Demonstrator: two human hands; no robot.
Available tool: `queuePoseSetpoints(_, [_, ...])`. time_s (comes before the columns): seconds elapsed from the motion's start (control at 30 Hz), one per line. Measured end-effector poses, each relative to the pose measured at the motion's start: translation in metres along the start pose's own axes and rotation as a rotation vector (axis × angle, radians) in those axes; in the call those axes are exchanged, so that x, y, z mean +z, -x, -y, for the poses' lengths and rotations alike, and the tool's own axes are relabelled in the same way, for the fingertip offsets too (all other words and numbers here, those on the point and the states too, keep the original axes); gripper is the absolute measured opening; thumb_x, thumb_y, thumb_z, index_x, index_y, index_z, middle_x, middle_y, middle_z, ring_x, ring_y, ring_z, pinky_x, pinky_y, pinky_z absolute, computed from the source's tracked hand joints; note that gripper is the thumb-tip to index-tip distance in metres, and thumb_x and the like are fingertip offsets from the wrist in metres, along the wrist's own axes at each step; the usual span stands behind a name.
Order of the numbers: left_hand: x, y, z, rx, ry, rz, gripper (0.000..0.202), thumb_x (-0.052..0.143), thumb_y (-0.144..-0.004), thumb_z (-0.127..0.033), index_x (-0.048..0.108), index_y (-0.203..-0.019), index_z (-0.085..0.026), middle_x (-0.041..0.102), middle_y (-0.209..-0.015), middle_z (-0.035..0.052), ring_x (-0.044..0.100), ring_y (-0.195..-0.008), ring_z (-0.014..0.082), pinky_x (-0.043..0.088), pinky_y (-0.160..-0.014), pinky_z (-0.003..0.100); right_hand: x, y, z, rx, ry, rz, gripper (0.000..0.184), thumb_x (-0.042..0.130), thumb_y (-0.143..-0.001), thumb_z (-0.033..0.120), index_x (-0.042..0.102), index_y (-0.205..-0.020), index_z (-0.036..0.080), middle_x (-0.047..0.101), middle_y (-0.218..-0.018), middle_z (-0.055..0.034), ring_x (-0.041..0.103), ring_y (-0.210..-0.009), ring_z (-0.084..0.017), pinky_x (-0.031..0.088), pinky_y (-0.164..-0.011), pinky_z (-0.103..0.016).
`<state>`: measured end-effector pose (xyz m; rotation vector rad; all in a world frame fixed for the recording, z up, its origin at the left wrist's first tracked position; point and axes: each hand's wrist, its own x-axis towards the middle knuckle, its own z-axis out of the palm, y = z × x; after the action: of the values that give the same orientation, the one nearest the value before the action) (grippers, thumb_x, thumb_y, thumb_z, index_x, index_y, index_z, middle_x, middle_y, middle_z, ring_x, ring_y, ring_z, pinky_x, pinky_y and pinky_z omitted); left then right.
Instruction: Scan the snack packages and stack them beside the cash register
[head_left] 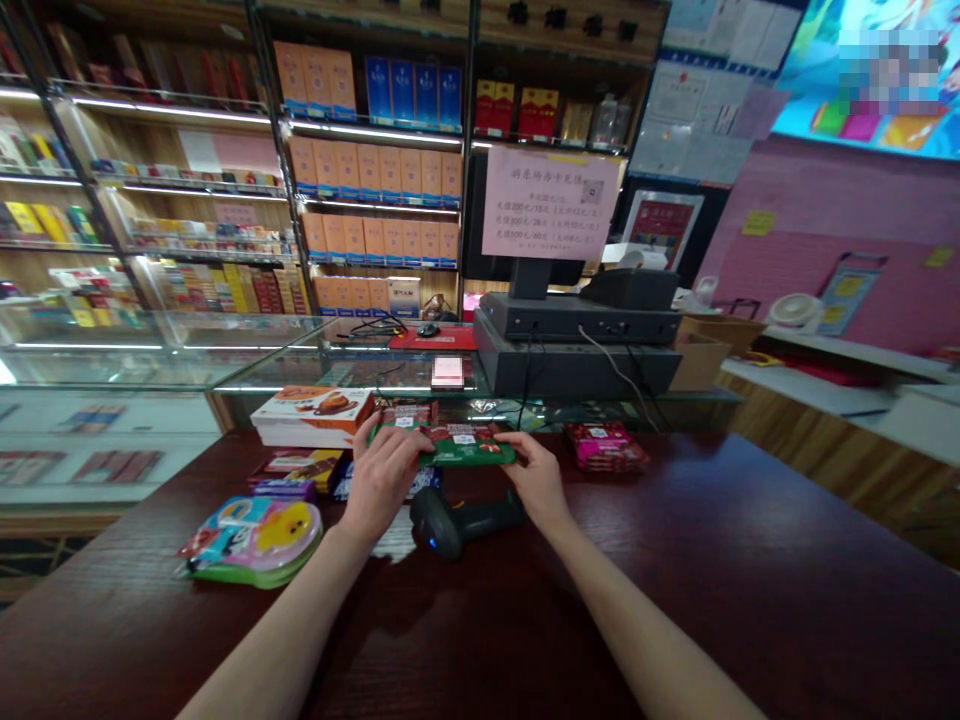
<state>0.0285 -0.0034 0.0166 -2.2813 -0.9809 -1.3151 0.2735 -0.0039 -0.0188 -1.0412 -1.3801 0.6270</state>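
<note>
My left hand (382, 480) and my right hand (538, 480) both grip a flat green-and-red snack packet (469, 447), one at each end, above the dark wooden counter (675, 540). A black handheld barcode scanner (461, 522) lies on its side just below the packet, between my wrists, with a blue light showing. A red-brown packet (405, 414) stands partly hidden behind the green one. My left hand is also close to a white-and-orange stack of snack boxes (311, 416).
A round cartoon-duck gift pack (255, 541) and purple snack packets (289, 480) lie to the left, with pink packets (604, 446) to the right. Behind stands a glass display case (337, 365) holding a phone, beside a black till (577, 345) and shelves of boxed goods.
</note>
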Motion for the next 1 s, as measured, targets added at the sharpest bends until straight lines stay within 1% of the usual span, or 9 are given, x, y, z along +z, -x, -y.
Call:
queuePoseSetpoints(0.17, [0.0,0.001,0.005,-0.029,-0.039,-0.018,0.018,0.053,-0.096,-0.018,0.068,-0.099,-0.028,0.074,-0.101,-0.0005,0.063,-0.099,0.0187,0.034,-0.108,0.045,0.0,0.002,0.006,0.023,-0.003,0.07,0.038,0.075,-0.076,0.032,0.069,-0.111,0.022,0.076,-0.111,-0.0083,0.072,-0.105,-0.027,0.056,-0.091,-0.039])
queuePoseSetpoints(0.27, [0.001,0.003,0.009,-0.081,-0.077,0.002,0.02,0.053,-0.096,-0.02,0.07,-0.103,-0.028,0.071,-0.109,0.0035,0.061,-0.106,0.0218,0.037,-0.104,0.045,-0.002,0.003,0.009,0.019,0.071,0.129,0.053,0.079,-0.073,0.03,0.064,-0.123,0.022,0.072,-0.121,-0.0091,0.068,-0.114,-0.027,0.054,-0.096,-0.041])
queuePoseSetpoints(0.37, [0.003,0.005,0.012,-0.125,-0.098,0.042,0.022,0.053,-0.096,-0.023,0.071,-0.109,-0.029,0.068,-0.115,0.0062,0.058,-0.11,0.0247,0.039,-0.102,0.046,-0.003,0.004,0.01,0.009,0.139,0.157,0.065,0.081,-0.071,0.028,0.059,-0.132,0.023,0.069,-0.126,-0.0102,0.067,-0.116,-0.026,0.052,-0.1,-0.041])
queuePoseSetpoints(0.53, [0.002,0.005,0.011,-0.151,-0.086,0.086,0.026,0.053,-0.097,-0.026,0.07,-0.116,-0.03,0.07,-0.112,0.0049,0.058,-0.109,0.0249,0.038,-0.101,0.047,-0.003,0.006,0.014,-0.023,0.202,0.117,0.063,0.079,-0.076,0.032,0.058,-0.134,0.023,0.068,-0.125,-0.0098,0.066,-0.114,-0.026,0.053,-0.097,-0.04])
queuePoseSetpoints(0.63, [0.002,0.004,0.01,-0.162,-0.05,0.094,0.026,0.053,-0.097,-0.026,0.069,-0.118,-0.03,0.072,-0.112,0.003,0.059,-0.108,0.0235,0.036,-0.106,0.048,-0.004,0.006,0.015,-0.069,0.247,0.077,0.061,0.079,-0.076,0.031,0.059,-0.133,0.024,0.066,-0.126,-0.0087,0.066,-0.111,-0.026,0.053,-0.096,-0.041])
queuePoseSetpoints(0.73, [0.005,0.004,0.009,-0.178,-0.016,0.086,0.028,0.053,-0.097,-0.027,0.068,-0.121,-0.031,0.073,-0.118,0.0023,0.059,-0.112,0.0232,0.032,-0.112,0.051,-0.006,0.005,0.014,-0.139,0.261,0.037,0.059,0.079,-0.077,0.03,0.059,-0.133,0.025,0.064,-0.127,-0.0077,0.063,-0.115,-0.026,0.051,-0.102,-0.042])
queuePoseSetpoints(0.87, [0.012,0.003,0.008,-0.164,0.057,0.112,0.036,0.046,-0.098,-0.023,0.062,-0.13,-0.033,0.07,-0.128,0.0017,0.059,-0.117,0.0214,0.019,-0.121,0.057,-0.009,0.003,0.013,-0.234,0.299,-0.016,0.058,0.078,-0.079,0.027,0.059,-0.134,0.027,0.063,-0.126,-0.0074,0.061,-0.116,-0.026,0.051,-0.105,-0.044])
queuePoseSetpoints(0.93, [0.015,0.003,0.007,-0.176,0.097,0.123,0.04,0.042,-0.099,-0.021,0.059,-0.134,-0.032,0.068,-0.131,0.0023,0.059,-0.121,0.0206,0.014,-0.123,0.06,-0.01,0.003,0.013,-0.286,0.331,-0.036,0.059,0.077,-0.08,0.026,0.058,-0.135,0.027,0.062,-0.125,-0.0078,0.06,-0.117,-0.026,0.051,-0.104,-0.045])
queuePoseSetpoints(1.0, [0.016,0.002,0.005,-0.181,0.12,0.136,0.041,0.042,-0.1,-0.024,0.055,-0.138,-0.032,0.066,-0.135,0.0034,0.056,-0.126,0.0215,0.012,-0.123,0.063,-0.012,0.002,0.014,-0.339,0.36,-0.057,0.06,0.077,-0.081,0.026,0.057,-0.137,0.027,0.062,-0.125,-0.0082,0.059,-0.118,-0.027,0.05,-0.105,-0.046])
